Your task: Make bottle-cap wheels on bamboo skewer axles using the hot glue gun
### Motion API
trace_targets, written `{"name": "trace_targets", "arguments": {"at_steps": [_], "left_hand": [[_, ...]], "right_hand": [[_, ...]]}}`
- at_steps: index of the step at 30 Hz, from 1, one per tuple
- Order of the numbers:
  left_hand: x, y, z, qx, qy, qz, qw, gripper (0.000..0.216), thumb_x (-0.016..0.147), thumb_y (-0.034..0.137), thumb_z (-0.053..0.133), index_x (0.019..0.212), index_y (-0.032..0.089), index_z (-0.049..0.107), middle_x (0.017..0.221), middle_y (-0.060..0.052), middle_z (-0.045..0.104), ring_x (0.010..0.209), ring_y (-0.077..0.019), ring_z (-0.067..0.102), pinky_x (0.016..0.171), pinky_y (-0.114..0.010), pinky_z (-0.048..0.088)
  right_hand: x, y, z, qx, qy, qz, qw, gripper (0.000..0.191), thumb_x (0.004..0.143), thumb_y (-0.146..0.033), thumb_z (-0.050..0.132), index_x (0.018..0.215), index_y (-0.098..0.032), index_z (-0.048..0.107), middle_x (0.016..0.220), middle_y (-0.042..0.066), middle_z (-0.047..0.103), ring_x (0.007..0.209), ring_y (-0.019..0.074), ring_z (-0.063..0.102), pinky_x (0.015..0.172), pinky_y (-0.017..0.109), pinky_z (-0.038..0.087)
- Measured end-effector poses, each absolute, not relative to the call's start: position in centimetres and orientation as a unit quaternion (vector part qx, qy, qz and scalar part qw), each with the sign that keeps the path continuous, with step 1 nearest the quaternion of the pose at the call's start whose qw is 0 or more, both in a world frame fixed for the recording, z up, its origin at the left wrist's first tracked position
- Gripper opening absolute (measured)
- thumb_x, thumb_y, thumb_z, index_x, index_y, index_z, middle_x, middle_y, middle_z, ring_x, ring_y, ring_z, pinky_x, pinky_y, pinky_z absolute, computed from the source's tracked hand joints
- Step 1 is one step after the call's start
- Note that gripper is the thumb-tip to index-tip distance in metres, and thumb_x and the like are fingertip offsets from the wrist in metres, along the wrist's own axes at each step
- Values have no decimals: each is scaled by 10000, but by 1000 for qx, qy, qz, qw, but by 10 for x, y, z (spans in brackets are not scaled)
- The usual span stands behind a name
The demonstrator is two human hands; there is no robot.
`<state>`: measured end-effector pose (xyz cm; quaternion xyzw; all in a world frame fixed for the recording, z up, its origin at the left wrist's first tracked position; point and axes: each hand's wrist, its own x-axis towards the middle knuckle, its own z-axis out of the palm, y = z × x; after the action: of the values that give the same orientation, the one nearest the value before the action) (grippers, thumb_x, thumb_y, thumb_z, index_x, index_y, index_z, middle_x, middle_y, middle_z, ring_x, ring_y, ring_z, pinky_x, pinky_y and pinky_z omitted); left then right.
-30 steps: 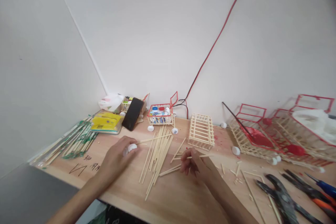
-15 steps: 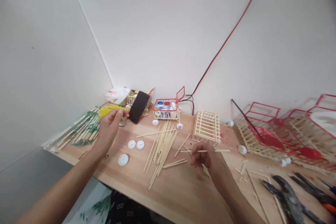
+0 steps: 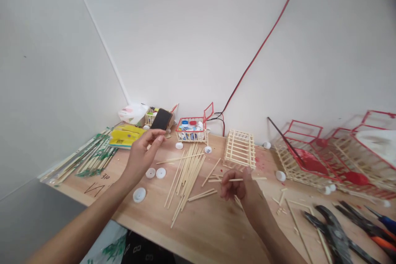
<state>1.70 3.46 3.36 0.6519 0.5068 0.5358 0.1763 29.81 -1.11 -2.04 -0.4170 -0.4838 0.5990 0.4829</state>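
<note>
My left hand (image 3: 145, 152) is raised in front of a dark phone (image 3: 161, 119), its thumb and forefinger stretched forward and slightly apart, with nothing seen between them. The phone leans against a small stick basket (image 3: 150, 119), and its lower edge is hidden behind my fingers. My right hand (image 3: 238, 187) is closed around a thin wooden stick (image 3: 260, 178), held nearly level. Below and between the hands, a loose pile of wooden sticks (image 3: 190, 177) lies on the wooden table (image 3: 123, 202). Beside it are white round caps (image 3: 139, 194). A stick-built crate (image 3: 239, 148) stands behind my right hand.
Packaged sticks (image 3: 95, 154) and a yellow packet (image 3: 125, 135) lie at left. A red-rimmed basket (image 3: 192, 130) of caps stands by the wall. At right are red-trimmed stick carts (image 3: 301, 159), pliers (image 3: 334, 227) and stick offcuts (image 3: 281, 198).
My left hand has shifted right, uncovering the yellow packet. The phone now tilts further back. My right hand still holds the stick in about the same place. The view has shifted slightly.
</note>
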Motion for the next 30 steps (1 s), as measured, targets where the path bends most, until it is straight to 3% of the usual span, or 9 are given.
{"name": "trace_targets", "arguments": {"at_steps": [6,12,21,25,30], "left_hand": [[35,83,59,734,478,463,138,248,871,284,487,1025,168,642,1003,-52,698,907,-180,642,802,-272,494],[66,145,54,816,445,355,99,281,788,80,512,998,158,680,1012,-49,708,946,-169,632,852,-261,468],[100,193,53,869,415,257,79,335,756,34,483,976,170,696,1051,-62,692,1018,-194,599,919,-280,422],[101,197,62,875,417,229,87,238,752,82,505,888,156,686,943,-49,705,905,-181,623,830,-256,443],[99,198,61,877,425,199,106,302,697,208,626,992,147,635,935,-44,696,810,-176,627,661,-227,457]], "right_hand": [[299,-10,-21,-421,-472,603,486,736,769,-808,244,704,-176,614,548,69,638,479,147,532,461,258,332],[306,2,-28,-423,-471,623,459,739,692,-854,319,684,-173,606,524,75,639,443,153,537,437,255,337],[306,2,-28,-435,-492,608,445,741,695,-862,275,681,-180,564,494,68,618,427,150,528,429,256,332],[305,0,-29,-429,-488,602,464,702,756,-809,290,697,-173,582,514,64,633,440,137,532,468,256,368],[301,-2,-26,-438,-484,595,468,705,747,-816,299,687,-174,583,512,63,632,424,136,522,455,257,355]]}}
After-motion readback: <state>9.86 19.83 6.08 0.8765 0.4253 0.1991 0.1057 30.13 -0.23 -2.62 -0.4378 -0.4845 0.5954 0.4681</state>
